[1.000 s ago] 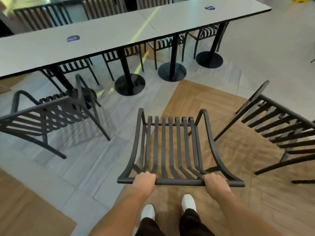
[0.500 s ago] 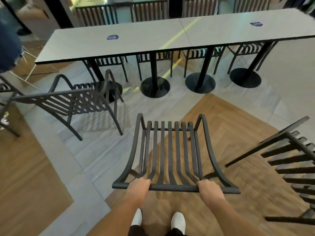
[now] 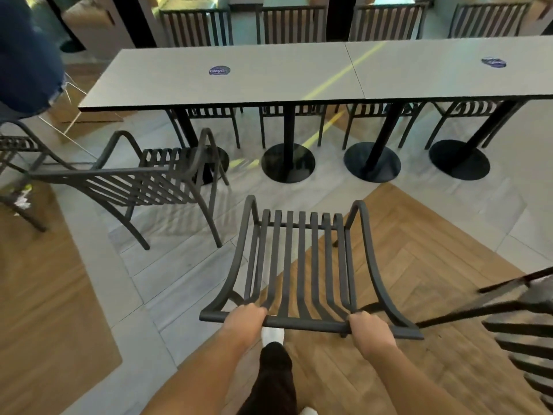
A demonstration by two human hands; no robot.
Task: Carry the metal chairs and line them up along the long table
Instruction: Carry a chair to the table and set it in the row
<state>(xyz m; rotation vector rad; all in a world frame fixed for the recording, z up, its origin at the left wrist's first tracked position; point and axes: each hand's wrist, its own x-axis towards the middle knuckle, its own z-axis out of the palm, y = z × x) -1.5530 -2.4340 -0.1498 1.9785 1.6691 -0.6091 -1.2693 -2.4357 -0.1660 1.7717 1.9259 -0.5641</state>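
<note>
Since half a second ago the worktop (image 3: 269, 82) has come nearer and slid right in the view, and the chair at 3 o'clock (image 3: 520, 322) has slipped further off the edge. Both hands still grip the top rail of the carried chair (image 3: 302, 265): the left hand (image 3: 244, 320) has its fingers curled over the rail near its left end, the right hand (image 3: 371, 327) likewise near its right end. That chair sits at 6 o'clock, its seat pointing toward 12, its slatted back leaning toward the person.

Two round blue stickers lie on the worktop. The left sticker (image 3: 219, 71) reads something like "ClayG", with the rest too small to tell; the right sticker (image 3: 493, 62) is blurred. The worktop is two slabs butted end to end, across 12 to 2 o'clock, standing on four black posts with round bases (image 3: 288, 163).

Four chairs (image 3: 290, 25) stand along its far side, their backs showing above the top. A fifth, the side chair (image 3: 134, 187), stands at 10 o'clock on the near side, turned sideways and close to the leftmost post. At 9 o'clock part of another chair (image 3: 15, 148) shows at the edge, with a blue garment (image 3: 27, 64) above it. One white shoe (image 3: 272, 335) shows beneath the rail.
</note>
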